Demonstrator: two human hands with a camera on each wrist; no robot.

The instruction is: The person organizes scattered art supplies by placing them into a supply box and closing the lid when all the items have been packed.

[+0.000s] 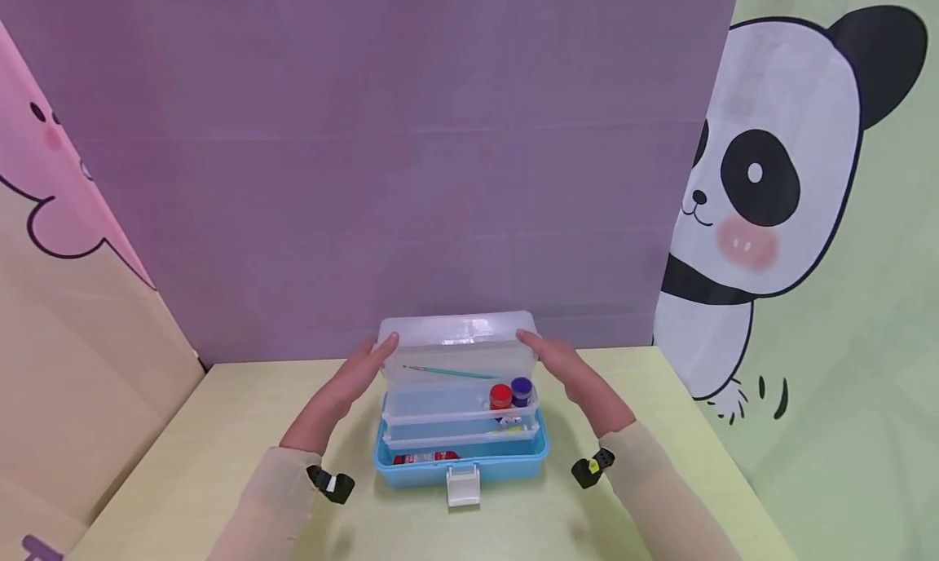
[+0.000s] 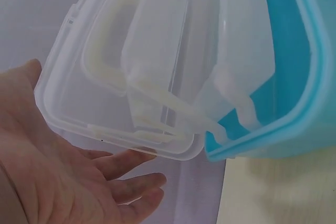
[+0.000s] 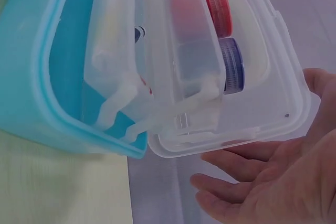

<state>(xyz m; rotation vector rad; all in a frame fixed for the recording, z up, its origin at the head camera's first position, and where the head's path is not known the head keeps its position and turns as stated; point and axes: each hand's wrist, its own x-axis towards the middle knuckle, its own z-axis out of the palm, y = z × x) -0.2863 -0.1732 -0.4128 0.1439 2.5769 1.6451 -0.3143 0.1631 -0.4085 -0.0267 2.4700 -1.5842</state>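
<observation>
A light blue plastic case (image 1: 506, 469) stands on the table with its clear lid (image 1: 458, 330) raised and two translucent trays (image 1: 433, 404) fanned out. My left hand (image 1: 359, 373) is at the lid's left side, thumb by its edge, fingers loosely spread beside and behind it. On the other side, my right hand (image 1: 568, 368) has its thumb at the lid's edge and its fingers relaxed. Near the upper tray's right end are a red-capped jar (image 1: 500, 396) and a purple-capped jar (image 1: 522, 391). A thin teal paintbrush (image 1: 451, 372) lies behind them. The bottom holds a red tube (image 1: 425, 457).
A white latch (image 1: 463, 488) hangs at the case's front. Under the case is a pale wooden table (image 1: 220, 463), with a purple cloth backdrop (image 1: 411, 178) behind it. A panda drawing (image 1: 795, 88) covers the right wall.
</observation>
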